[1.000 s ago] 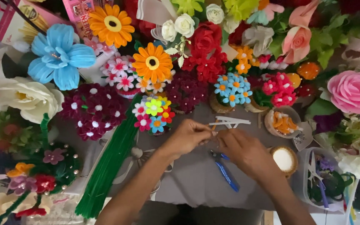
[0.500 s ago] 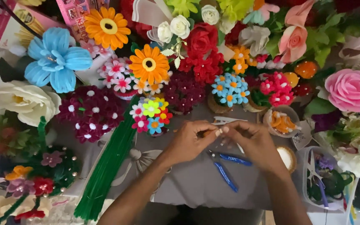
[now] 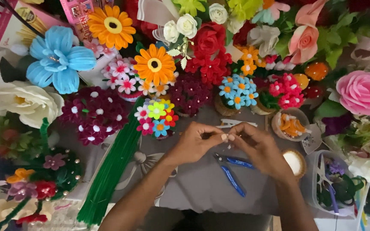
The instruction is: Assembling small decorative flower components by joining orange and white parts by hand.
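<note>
Just above the blue-handled pliers (image 3: 233, 171), the left hand (image 3: 195, 143) and right hand (image 3: 258, 147) meet fingertip to fingertip, pinching something too small to identify. The pliers lie unused; finished pipe-cleaner flowers (image 3: 157, 116) stand beyond; green stems (image 3: 110, 171) remain bundled.
</note>
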